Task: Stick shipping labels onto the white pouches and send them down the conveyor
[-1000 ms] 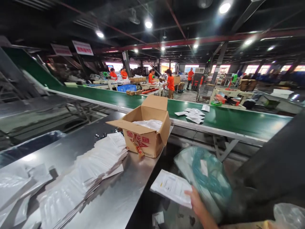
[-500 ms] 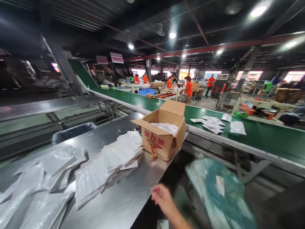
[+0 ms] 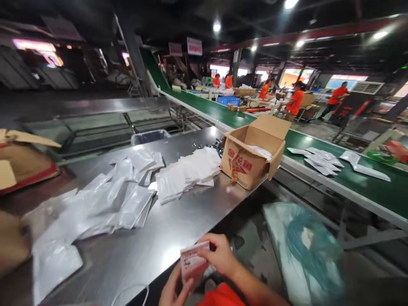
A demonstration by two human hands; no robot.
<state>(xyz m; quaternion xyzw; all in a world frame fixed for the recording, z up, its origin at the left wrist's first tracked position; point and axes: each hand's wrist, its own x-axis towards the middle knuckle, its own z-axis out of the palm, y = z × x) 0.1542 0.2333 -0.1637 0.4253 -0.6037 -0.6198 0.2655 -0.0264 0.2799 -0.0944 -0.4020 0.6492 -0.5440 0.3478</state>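
Near the table's front edge, a small pinkish-white printed packet (image 3: 192,261) is held between both hands, with dark marks on its face. My right hand (image 3: 219,255) pinches its upper right edge, thumb in front. Around its lower left side my left hand (image 3: 174,287) is closed, partly cut off by the frame's bottom. Beyond them on the metal table (image 3: 191,214) lie a fanned row of white envelopes (image 3: 188,172) and a loose heap of glossy white plastic packages (image 3: 105,199). An open cardboard box (image 3: 242,163) with white packages inside stands at the table's far right corner.
A green conveyor belt (image 3: 360,187) carrying several white packages (image 3: 318,159) runs behind the box. A clear and teal plastic bag (image 3: 306,246) lies low at the right. Another carton (image 3: 25,165) sits at the left. Co-workers in orange shirts (image 3: 295,102) stand far back.
My view has swung left. My right hand, earlier alone with nothing clearly held, now grips the printed packet, and my left hand has come into view on it.
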